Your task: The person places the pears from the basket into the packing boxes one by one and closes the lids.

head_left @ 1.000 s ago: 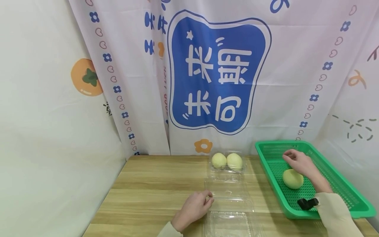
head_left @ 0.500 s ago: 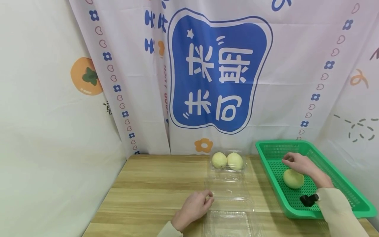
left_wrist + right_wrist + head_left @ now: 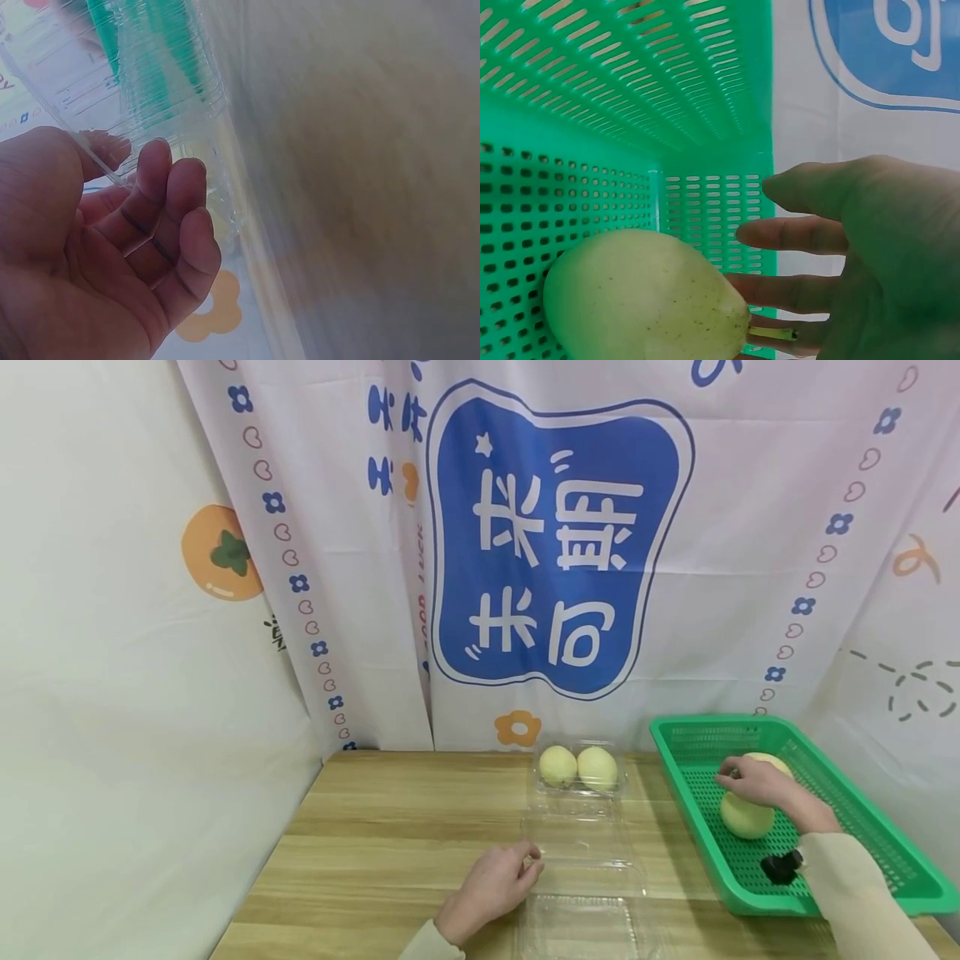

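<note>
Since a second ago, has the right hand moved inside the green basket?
Yes. The right hand slid toward the green basket's far end and touches a second pear.

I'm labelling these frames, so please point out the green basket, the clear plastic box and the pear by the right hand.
green basket [image 3: 675,768]: head view, its left rim.
clear plastic box [image 3: 581,839]: head view, its open middle section.
pear [image 3: 641,300]: right wrist view, the middle of its pale skin.

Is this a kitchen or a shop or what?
Probably neither: it looks like a small set-up table for packing fruit. A printed curtain hangs behind a wooden table, with pears in a clear box and a green basket.
</note>
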Available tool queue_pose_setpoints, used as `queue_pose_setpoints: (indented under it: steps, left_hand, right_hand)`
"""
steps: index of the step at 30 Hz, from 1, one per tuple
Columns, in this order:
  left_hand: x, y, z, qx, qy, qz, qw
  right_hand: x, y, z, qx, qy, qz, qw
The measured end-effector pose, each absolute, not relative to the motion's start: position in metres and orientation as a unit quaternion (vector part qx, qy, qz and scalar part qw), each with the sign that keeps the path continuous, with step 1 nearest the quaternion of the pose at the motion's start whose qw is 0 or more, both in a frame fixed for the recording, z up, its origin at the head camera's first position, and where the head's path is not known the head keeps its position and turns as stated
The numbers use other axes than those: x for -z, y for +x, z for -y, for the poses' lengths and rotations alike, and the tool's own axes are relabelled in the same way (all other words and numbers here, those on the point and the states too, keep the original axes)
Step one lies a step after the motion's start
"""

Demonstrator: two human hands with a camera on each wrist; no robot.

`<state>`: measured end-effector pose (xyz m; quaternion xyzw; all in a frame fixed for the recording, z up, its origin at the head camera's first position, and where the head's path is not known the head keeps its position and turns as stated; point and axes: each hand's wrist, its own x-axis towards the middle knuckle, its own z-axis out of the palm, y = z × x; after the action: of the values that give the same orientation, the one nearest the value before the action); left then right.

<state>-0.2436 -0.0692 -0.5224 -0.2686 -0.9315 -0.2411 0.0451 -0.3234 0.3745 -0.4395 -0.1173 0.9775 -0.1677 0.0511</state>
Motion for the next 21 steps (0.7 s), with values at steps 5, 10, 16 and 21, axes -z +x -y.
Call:
queue_pose_setpoints:
  steps: [5, 10, 16, 21]
  left_hand:
    - [0.524, -0.2429, 0.0686, 0.242, -0.267, 0.932, 0.04]
    - [0.5238, -0.243, 0.0677, 0.246, -0.264, 0.932, 0.035]
    - [0.5226, -0.2432, 0.0668, 0.244, -0.264, 0.932, 0.037]
    - [0.5215, -0.2438, 0.0656, 0.239, -0.268, 0.932, 0.043]
  right_hand:
    - [0.439, -0.3258, -0.3737, 0.16, -0.124, -0.976, 0.078]
    - [0.4424, -0.3287, -0.3757, 0.157, -0.127, -0.975, 0.089]
    - [0.4474, -0.3306, -0.3786, 0.155, -0.121, -0.975, 0.102]
    - [0.4488, -0.3305, -0.3784, 0.153, -0.113, -0.974, 0.123]
